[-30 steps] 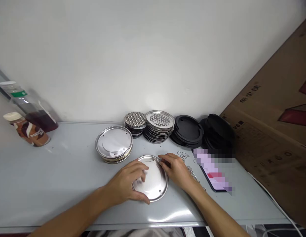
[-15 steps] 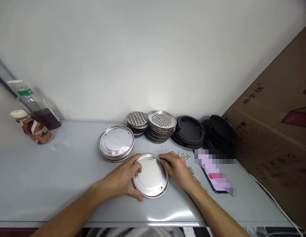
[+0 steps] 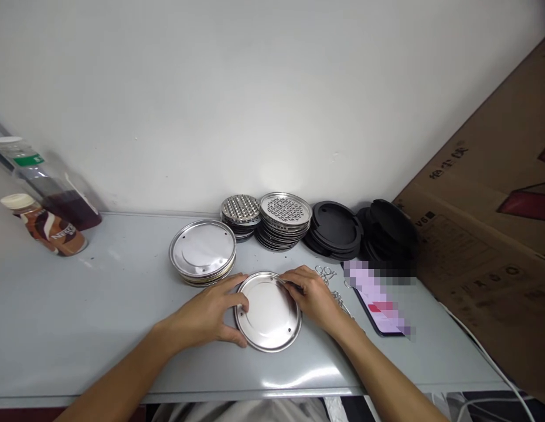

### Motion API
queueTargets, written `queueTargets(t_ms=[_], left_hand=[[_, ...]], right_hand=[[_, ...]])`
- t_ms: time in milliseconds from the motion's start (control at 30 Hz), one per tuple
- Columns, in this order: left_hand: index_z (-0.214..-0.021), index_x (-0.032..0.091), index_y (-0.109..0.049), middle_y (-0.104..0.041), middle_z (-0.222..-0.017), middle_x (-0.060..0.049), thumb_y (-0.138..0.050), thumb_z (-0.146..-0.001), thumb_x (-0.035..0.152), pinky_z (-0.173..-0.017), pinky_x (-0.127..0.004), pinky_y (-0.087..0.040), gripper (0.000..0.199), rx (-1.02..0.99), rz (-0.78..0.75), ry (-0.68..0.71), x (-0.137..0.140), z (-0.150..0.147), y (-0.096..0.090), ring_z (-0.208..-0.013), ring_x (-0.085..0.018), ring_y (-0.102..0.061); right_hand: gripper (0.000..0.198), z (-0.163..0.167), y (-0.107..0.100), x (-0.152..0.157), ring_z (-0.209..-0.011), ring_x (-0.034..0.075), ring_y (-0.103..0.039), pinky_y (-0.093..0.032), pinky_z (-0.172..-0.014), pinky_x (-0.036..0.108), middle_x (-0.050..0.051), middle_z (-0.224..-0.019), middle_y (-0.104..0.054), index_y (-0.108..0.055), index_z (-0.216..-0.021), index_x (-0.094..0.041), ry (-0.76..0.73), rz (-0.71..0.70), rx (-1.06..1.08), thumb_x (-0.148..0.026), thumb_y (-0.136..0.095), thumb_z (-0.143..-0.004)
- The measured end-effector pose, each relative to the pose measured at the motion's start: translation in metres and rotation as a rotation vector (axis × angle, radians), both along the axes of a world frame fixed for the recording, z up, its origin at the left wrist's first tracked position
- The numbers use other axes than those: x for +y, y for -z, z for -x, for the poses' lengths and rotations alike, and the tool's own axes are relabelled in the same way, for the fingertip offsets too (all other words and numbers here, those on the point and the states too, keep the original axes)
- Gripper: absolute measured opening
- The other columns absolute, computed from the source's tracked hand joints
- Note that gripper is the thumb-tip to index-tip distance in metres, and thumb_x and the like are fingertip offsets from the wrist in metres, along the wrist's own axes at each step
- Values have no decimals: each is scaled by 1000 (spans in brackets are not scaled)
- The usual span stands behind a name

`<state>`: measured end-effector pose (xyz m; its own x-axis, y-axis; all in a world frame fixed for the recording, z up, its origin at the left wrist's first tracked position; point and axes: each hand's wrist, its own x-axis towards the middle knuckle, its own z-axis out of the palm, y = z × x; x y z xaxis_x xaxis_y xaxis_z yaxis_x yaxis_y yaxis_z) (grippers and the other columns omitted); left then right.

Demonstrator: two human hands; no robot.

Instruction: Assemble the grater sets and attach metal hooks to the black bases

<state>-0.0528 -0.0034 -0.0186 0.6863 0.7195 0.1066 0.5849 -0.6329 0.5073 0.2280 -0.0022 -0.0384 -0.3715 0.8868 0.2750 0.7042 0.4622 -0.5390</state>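
Observation:
In front of me lies a round metal plate with a raised rim and small holes near its edge. My left hand curves round its left side, the index fingertip bent onto the face and the thumb low at the rim. At the upper right rim, my right hand has its fingers closed together on the edge; anything small beneath them is hidden. Beyond my left hand stands a stack of similar metal plates. Small wire rings and hooks lie just right of my right hand.
Along the wall stand stacks of small grater discs, larger grater discs and black plastic rings, with more black parts beside them. A phone lies at right, near a cardboard box. Two bottles stand left.
The view has shifted slightly. The plate has turned a little counterclockwise, and my left thumb has drawn back toward its lower left rim. My right fingers stay at the upper right rim.

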Motion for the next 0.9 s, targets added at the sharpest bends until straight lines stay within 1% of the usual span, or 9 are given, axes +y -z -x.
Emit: queueTargets(t_ms=[100, 167, 267, 333, 367, 467, 567, 733, 900], left_hand=[[-86, 29, -74, -50, -146, -6, -88, -60, 45, -105, -47, -48, 33, 2, -8, 16, 0, 1, 0, -132, -35, -50], [-85, 29, -75, -51, -146, -5, -88, -61, 45, -105, -46, -47, 32, 3, -6, 21, 0, 1, 0, -132, -35, -50], [-94, 31, -76, -50, -146, -5, -87, -63, 46, -107, -45, -45, 36, 4, 12, 25, 0, 1, -1, -134, -35, -47], [-101, 32, -76, -49, -147, -5, -85, -65, 49, -109, -44, -43, 40, 13, 47, 36, 0, 0, -2, -136, -34, -45], [-101, 32, -76, -48, -148, -5, -84, -66, 50, -110, -44, -41, 40, 17, 70, 41, 0, 0, -2, -137, -35, -43], [-95, 31, -78, -45, -151, -5, -83, -66, 53, -113, -44, -36, 36, 33, 135, 24, 1, 1, -2, -140, -35, -39], [-93, 30, -77, -42, -153, -5, -82, -66, 55, -114, -46, -33, 37, 36, 178, -1, 2, 2, 0, -141, -36, -36], [-90, 30, -77, -44, -152, -5, -82, -66, 56, -114, -46, -34, 36, 28, 179, -5, 4, 1, 2, -141, -35, -36], [-91, 30, -76, -44, -152, -5, -81, -67, 57, -114, -45, -34, 36, 56, 160, -5, 4, -1, 1, -141, -33, -37]], right_hand=[[27, 0, 0, 0, -95, 23, -61, -47, -88, 40, 2, -102, -75, -72, -105, -25, -4, -8, -1, -11, -53, -92], [27, 1, 0, 0, -95, 23, -61, -47, -89, 39, 2, -103, -75, -72, -105, -24, -3, -13, -4, -10, -54, -92], [27, 1, 2, 0, -95, 23, -62, -47, -89, 39, 3, -102, -74, -72, -105, -23, 7, -25, -3, -9, -55, -91], [26, 1, 4, 1, -93, 23, -62, -48, -87, 39, 3, -101, -75, -72, -104, -23, 7, -42, 9, -8, -56, -90], [26, 1, 5, 1, -93, 23, -62, -48, -87, 39, 3, -100, -75, -72, -104, -23, 5, -50, 14, -8, -56, -90], [25, 1, 6, 2, -92, 23, -62, -48, -86, 38, 3, -99, -75, -72, -103, -23, 0, -55, 24, -9, -56, -91], [21, 1, 4, 0, -94, 23, -61, -48, -87, 39, 4, -99, -74, -71, -103, -23, -5, -59, 37, -13, -54, -94], [21, 0, 3, -1, -95, 24, -59, -48, -85, 39, 9, -97, -68, -67, -99, -20, 99, -105, 97, -20, -46, -99], [19, -1, 2, -1, -90, 22, -59, -46, -82, 37, 7, -92, -66, -63, -94, -20, 141, -95, 166, -22, -45, -99]])
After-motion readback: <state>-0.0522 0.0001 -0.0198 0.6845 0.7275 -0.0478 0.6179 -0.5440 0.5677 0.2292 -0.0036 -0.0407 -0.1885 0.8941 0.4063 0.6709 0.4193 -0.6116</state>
